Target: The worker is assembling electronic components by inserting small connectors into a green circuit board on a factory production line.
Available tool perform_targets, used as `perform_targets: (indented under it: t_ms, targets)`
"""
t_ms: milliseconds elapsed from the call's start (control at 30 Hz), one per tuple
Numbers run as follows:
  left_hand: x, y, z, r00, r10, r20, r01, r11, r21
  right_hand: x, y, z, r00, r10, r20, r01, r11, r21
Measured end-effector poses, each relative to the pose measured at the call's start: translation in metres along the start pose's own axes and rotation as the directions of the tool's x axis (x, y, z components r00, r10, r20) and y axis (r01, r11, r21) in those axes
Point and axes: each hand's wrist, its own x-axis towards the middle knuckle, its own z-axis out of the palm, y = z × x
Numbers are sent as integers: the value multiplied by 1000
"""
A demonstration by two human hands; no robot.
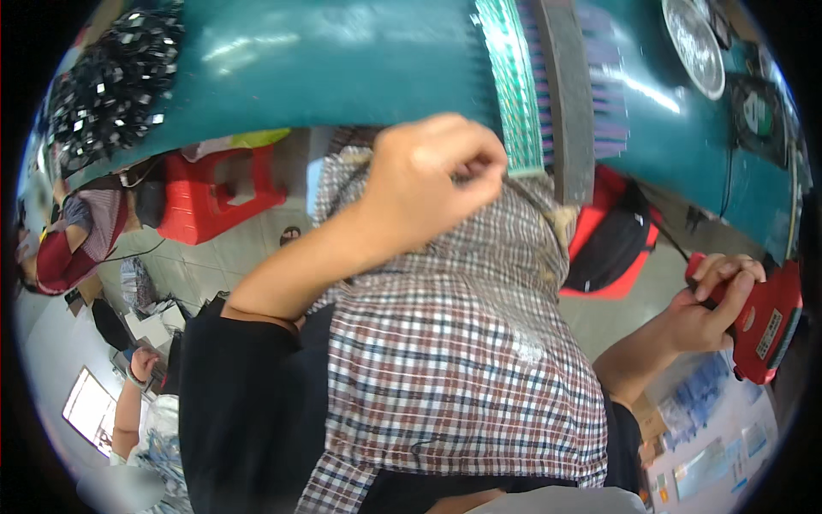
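Observation:
My left hand [441, 167] is raised in front of my checked apron [462, 368], close to the table's near edge. Its fingers are curled together in a pinch; anything between them is too small or blurred to make out. Beside its fingertips end the shiny green strips [512, 94], laid side by side on the green table [342, 64]. Out to the right, my right hand [715, 300] is closed around the handle of a red pistol-shaped tool [769, 325], held off the table's edge.
A long grey bar [567, 103] lies across purple strips [605, 77] right of the green ones. Farther right are a round metal dish [693, 47] and a black fan-like device [758, 116]. Black glittering pieces [116, 86] pile up at left. Red stools [214, 193] stand below; other people sit left.

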Motion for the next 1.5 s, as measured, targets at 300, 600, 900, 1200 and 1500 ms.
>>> perform_targets:
  t_ms: [300,600,900,1200,1500]
  targets:
    - [37,-12,-59,973,123,-193,-50,936,348,31,24,22,996,34,-79,-47,983,-178]
    - [148,-116,-156,785,283,-551,281,630,724,19,16,41,996,83,8,-83,995,-56]
    - [59,-45,-167,862,-288,-418,456,801,388,22,7,30,985,172,-23,-173,980,-95]
    - [89,-60,-141,942,42,-333,205,714,670,24,2,38,979,201,29,-200,979,-32]
    - [105,-61,-120,943,-74,-325,230,850,474,13,2,35,964,263,36,-264,964,16]
